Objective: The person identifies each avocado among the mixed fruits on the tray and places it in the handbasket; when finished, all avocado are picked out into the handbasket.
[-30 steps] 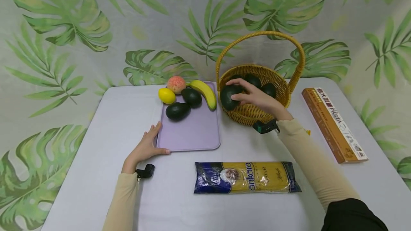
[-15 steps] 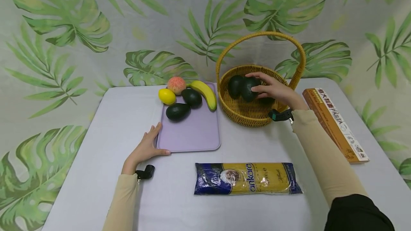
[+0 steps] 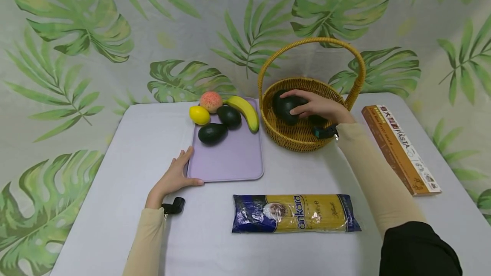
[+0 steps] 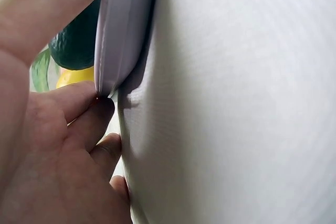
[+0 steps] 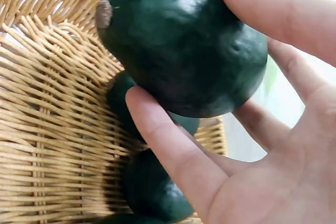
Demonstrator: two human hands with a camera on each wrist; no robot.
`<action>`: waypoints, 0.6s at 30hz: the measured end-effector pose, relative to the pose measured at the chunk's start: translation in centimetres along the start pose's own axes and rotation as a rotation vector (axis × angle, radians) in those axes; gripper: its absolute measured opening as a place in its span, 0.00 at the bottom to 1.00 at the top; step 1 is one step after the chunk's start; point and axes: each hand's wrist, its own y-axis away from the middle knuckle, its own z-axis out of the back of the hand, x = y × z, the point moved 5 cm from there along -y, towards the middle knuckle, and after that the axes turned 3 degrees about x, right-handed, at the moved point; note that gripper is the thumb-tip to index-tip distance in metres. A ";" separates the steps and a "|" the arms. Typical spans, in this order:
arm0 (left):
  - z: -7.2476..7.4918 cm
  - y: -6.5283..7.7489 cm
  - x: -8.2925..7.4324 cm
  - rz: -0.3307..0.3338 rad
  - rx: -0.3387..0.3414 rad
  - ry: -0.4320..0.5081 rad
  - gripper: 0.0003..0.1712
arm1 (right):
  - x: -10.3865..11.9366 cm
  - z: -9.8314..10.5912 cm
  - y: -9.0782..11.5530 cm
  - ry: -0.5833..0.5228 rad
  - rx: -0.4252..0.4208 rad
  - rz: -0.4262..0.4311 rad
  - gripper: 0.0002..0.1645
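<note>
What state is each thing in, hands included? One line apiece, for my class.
Lilac rectangular tray, lying flat
Left hand, touching the tray's edge
Round brown wicker basket, upright
Oval green avocado, whole, held
Right hand, holding this avocado
Other basket avocados, partly hidden
Two green tray avocados, whole
Curved yellow banana, unpeeled
Oval yellow lemon, whole
Round reddish peach, whole
Blue and yellow plastic packet, seemingly unopened
Long orange and white box, seemingly closed

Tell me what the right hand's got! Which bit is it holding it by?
A dark green avocado. The right hand holds it by its sides, leaving the brownish nub at one end uncovered.
</note>
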 end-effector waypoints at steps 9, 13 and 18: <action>-0.1 0.0 0.2 0.013 0.003 0.005 0.68 | -0.1 -1.7 -2.1 0.098 0.079 -0.071 0.33; -0.1 0.1 0.4 0.018 -0.002 0.007 0.68 | -0.1 -2.3 -3.0 0.138 0.087 -0.091 0.33; -0.2 0.0 0.4 0.011 -0.001 0.001 0.68 | -0.3 -2.8 -3.3 0.161 0.088 -0.119 0.32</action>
